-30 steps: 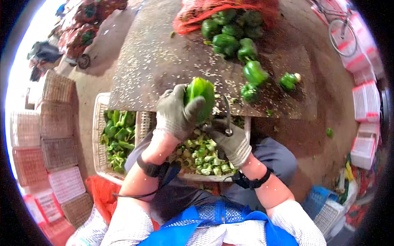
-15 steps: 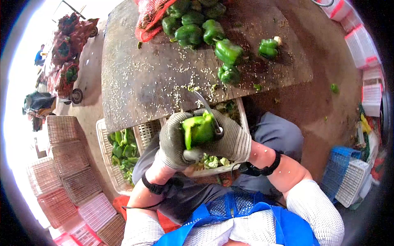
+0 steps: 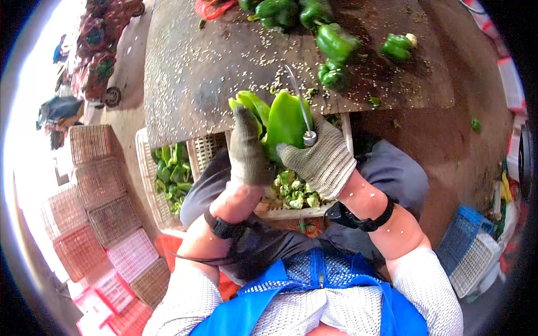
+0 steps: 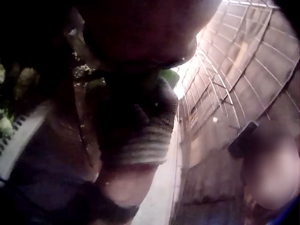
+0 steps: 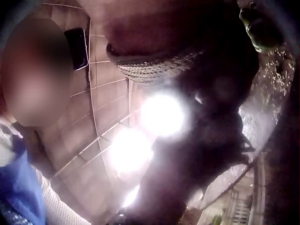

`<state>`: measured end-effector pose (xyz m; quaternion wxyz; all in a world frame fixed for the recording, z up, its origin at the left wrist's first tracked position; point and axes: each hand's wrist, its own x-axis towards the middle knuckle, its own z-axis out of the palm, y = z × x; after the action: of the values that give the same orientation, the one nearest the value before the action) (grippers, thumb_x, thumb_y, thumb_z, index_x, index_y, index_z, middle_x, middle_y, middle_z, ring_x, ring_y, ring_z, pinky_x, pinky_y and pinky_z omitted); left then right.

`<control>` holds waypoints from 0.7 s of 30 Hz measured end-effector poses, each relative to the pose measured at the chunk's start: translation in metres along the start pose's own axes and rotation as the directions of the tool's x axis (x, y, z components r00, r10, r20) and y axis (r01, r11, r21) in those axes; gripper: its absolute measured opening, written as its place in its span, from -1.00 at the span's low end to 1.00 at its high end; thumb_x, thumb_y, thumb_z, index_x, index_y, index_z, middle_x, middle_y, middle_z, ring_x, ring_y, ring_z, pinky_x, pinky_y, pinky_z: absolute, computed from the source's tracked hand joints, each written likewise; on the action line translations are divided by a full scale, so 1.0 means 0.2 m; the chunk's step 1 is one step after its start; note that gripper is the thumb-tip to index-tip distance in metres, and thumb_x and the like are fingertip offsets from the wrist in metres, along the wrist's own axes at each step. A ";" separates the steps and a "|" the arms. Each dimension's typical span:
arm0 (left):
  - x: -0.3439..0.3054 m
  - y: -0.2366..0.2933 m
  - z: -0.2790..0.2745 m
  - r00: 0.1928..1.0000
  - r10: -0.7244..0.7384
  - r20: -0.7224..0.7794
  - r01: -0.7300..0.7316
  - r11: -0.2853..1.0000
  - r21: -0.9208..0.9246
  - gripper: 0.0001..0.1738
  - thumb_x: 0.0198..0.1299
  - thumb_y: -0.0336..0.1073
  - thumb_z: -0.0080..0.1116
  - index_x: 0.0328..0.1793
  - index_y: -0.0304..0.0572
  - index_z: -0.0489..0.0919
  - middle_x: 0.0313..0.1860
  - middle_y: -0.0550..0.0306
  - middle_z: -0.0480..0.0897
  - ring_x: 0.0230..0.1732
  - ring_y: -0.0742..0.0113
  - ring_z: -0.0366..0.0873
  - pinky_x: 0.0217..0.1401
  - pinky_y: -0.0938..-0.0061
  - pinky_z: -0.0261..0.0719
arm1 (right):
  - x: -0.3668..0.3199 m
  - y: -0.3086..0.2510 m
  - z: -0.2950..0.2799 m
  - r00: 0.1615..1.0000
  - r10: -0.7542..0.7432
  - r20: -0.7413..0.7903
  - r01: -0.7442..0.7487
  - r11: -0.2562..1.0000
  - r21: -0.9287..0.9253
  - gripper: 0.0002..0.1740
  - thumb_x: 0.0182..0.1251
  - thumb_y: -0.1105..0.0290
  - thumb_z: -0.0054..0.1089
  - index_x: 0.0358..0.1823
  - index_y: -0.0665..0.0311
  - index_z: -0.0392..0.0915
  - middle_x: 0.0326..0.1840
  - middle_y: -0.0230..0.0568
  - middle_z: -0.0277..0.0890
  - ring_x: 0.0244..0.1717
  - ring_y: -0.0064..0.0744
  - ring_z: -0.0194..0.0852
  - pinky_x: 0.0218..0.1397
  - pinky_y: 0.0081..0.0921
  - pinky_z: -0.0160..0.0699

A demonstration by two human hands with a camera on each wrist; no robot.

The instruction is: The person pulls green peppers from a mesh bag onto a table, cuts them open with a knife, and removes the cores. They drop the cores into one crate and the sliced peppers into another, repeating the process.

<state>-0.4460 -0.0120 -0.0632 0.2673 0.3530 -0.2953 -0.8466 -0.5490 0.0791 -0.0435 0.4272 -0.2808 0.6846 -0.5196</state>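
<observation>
In the head view, the gloved left hand (image 3: 247, 147) grips one part of an opened green pepper (image 3: 287, 120), whose light green inner walls face up. The gloved right hand (image 3: 322, 159) holds the pepper's other side, thumb against it, together with a thin curved blade (image 3: 297, 89) that has a round metal end. Both hands are over a white crate (image 3: 278, 213) of pale green pepper cores (image 3: 297, 193). Both wrist views are dark; the right glove's cuff (image 5: 157, 68) shows, but the fingers are hard to make out.
A wooden board (image 3: 196, 84) strewn with seeds lies beyond the hands, with whole green peppers (image 3: 336, 43) on it. At left, a crate (image 3: 147, 185) holds cut pepper pieces (image 3: 172, 168). Stacked baskets (image 3: 115, 215) stand farther left, and a blue crate (image 3: 462, 232) at right.
The pepper, held closed between both hands half a second ago, is now spread apart in pieces. Both hands have moved up toward the board, and the left hand has turned edge-on.
</observation>
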 end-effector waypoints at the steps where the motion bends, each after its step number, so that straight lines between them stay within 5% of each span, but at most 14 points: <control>1: -0.01 0.01 0.02 0.995 -0.088 -0.038 0.085 0.994 -0.065 -0.13 0.25 0.48 -0.12 0.31 -0.14 0.41 0.15 0.02 0.58 0.15 0.13 0.56 0.30 0.19 0.51 | -0.01 0.00 0.02 0.999 -0.021 -0.037 0.021 1.000 -0.022 -0.44 -0.02 0.29 0.45 0.02 0.35 0.49 -0.16 -0.06 0.65 -0.16 -0.22 0.66 -0.06 -0.37 0.65; 4: 0.00 0.04 0.00 0.945 -0.304 -0.120 0.278 0.941 -0.193 -0.17 0.21 0.53 -0.13 0.18 -0.07 0.47 -0.01 0.08 0.64 -0.04 0.12 0.63 0.13 0.20 0.62 | -0.04 0.00 0.06 0.980 -0.167 -0.106 0.149 0.976 -0.161 -0.52 0.01 0.37 0.41 -0.01 0.36 0.50 -0.21 -0.14 0.64 -0.22 -0.36 0.62 -0.10 -0.43 0.63; 7: 0.05 0.07 -0.14 0.967 -0.252 0.046 0.256 0.940 -0.227 -0.22 0.26 0.47 -0.12 0.15 -0.08 0.50 -0.08 0.12 0.66 -0.17 0.21 0.63 -0.09 0.30 0.62 | -0.07 -0.02 0.07 0.890 -0.455 -0.026 0.406 0.818 -0.408 -0.48 -0.05 0.36 0.42 -0.01 0.33 0.49 -0.22 -0.15 0.62 -0.22 -0.34 0.62 -0.11 -0.43 0.62; 8: 0.06 0.09 -0.18 0.969 -0.224 0.103 0.242 0.940 -0.240 -0.24 0.28 0.46 -0.12 0.14 -0.08 0.51 -0.10 0.13 0.66 -0.21 0.24 0.62 -0.16 0.33 0.62 | -0.09 0.00 0.11 0.953 -0.256 -0.161 0.236 0.963 -0.133 -0.50 -0.09 0.37 0.41 -0.05 0.30 0.49 -0.21 -0.19 0.61 -0.19 -0.36 0.61 -0.08 -0.43 0.60; 9: 0.08 0.11 -0.22 0.969 -0.190 0.158 0.226 0.941 -0.252 -0.26 0.29 0.44 -0.11 0.13 -0.09 0.52 -0.12 0.15 0.67 -0.25 0.28 0.62 -0.23 0.36 0.62 | -0.09 0.00 0.11 0.949 -0.290 -0.125 0.277 0.955 -0.111 -0.46 -0.09 0.37 0.42 -0.02 0.28 0.44 -0.18 -0.06 0.57 -0.19 -0.17 0.62 -0.09 -0.31 0.61; 11: 0.14 0.15 -0.30 0.958 -0.107 0.267 0.181 0.945 -0.273 -0.30 0.33 0.40 -0.11 0.11 -0.10 0.54 -0.17 0.18 0.68 -0.34 0.34 0.62 -0.37 0.43 0.62 | -0.08 -0.04 0.06 0.957 -0.282 -0.066 0.277 0.958 -0.074 -0.28 -0.12 0.42 0.42 0.16 0.26 0.31 -0.07 -0.14 0.52 -0.10 -0.26 0.58 -0.01 -0.35 0.60; 12: 0.21 0.19 -0.34 0.839 -0.013 0.544 0.271 0.877 -0.396 -0.30 0.32 0.40 -0.11 0.05 -0.10 0.56 -0.25 0.20 0.67 -0.44 0.43 0.57 -0.58 0.58 0.45 | -0.10 0.00 0.02 0.987 -0.161 0.013 0.161 0.986 0.055 -0.12 -0.14 0.45 0.41 0.30 0.23 0.18 0.04 -0.16 0.47 -0.02 -0.28 0.55 0.05 -0.36 0.59; 14: 0.15 0.36 -0.24 0.986 -0.041 0.164 0.114 0.876 -0.469 -0.34 0.31 0.41 -0.09 0.01 -0.02 0.57 -0.23 0.17 0.66 -0.29 0.27 0.60 -0.26 0.33 0.57 | -0.10 0.05 -0.04 0.994 -0.018 0.106 -0.006 0.977 0.214 0.20 -0.19 0.51 0.40 0.58 0.18 -0.08 0.25 -0.22 0.36 0.13 -0.33 0.48 0.18 -0.39 0.56; 15: 0.13 0.42 -0.20 0.997 -0.019 -0.080 -0.019 0.896 -0.444 -0.38 0.30 0.40 -0.07 0.03 0.05 0.56 -0.18 0.20 0.65 -0.21 0.25 0.59 -0.09 0.21 0.60 | -0.09 0.08 -0.05 0.996 0.005 0.093 -0.028 0.970 0.243 0.27 -0.23 0.52 0.39 0.60 0.15 -0.17 0.33 -0.23 0.27 0.20 -0.33 0.41 0.24 -0.39 0.51; 16: 0.10 0.48 -0.25 0.995 0.021 0.100 0.021 0.913 -0.407 -0.40 0.28 0.39 -0.02 0.05 0.09 0.57 -0.09 0.19 0.66 -0.02 0.17 0.59 0.17 0.07 0.50 | -0.08 0.11 -0.05 0.996 0.029 0.079 -0.049 0.961 0.273 0.35 -0.27 0.52 0.38 0.63 0.12 -0.26 0.40 -0.23 0.18 0.26 -0.32 0.34 0.30 -0.38 0.46; 21: -0.04 0.73 -0.56 0.960 0.206 -0.190 -0.252 0.931 -0.266 -0.50 0.21 0.27 0.22 0.02 0.10 0.61 -0.16 0.15 0.66 -0.18 0.21 0.61 -0.17 0.33 0.65 | -0.09 0.13 -0.02 0.975 0.053 0.215 -0.146 0.885 0.443 0.40 -0.39 0.44 0.39 0.62 0.10 -0.25 0.43 -0.29 0.15 0.36 -0.32 0.24 0.40 -0.37 0.35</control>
<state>-0.3204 -0.1423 -0.0239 0.4355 0.3399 -0.1862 -0.8124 -0.5425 0.1041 -0.0623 0.5727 -0.1870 0.5115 -0.6127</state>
